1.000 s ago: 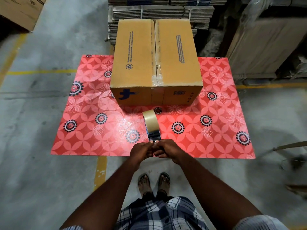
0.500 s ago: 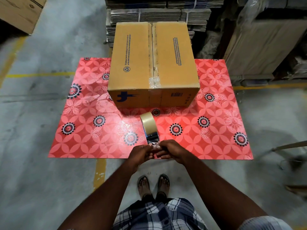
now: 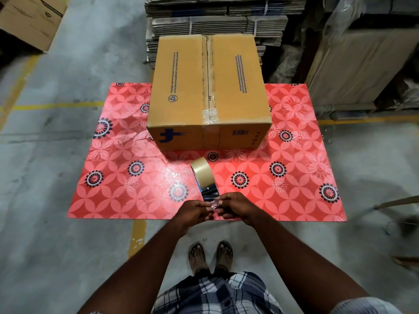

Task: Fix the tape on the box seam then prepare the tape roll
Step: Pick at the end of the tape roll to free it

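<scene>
A closed brown cardboard box (image 3: 183, 87) stands on a red flowered mat (image 3: 127, 177). Clear tape (image 3: 209, 91) runs along its centre seam and is crinkled near the front edge. A tan tape roll in a dark dispenser (image 3: 202, 174) hangs in front of me, above the mat. My left hand (image 3: 193, 213) and my right hand (image 3: 235, 206) meet just below the roll. Both pinch the loose, crumpled clear tape end (image 3: 214, 203) that comes off the dispenser.
Bundles of flattened cartons (image 3: 215, 21) are stacked behind the box. Wrapped pallets (image 3: 362, 60) stand at the right and another carton (image 3: 29, 19) at the far left. Yellow floor lines (image 3: 56, 106) cross the concrete. My sandalled feet (image 3: 210, 254) stand just short of the mat.
My hands stay together on the tape end below the roll, with only small finger movement. The view has shifted slightly, so the box sits a little lower and further left in the frame.
</scene>
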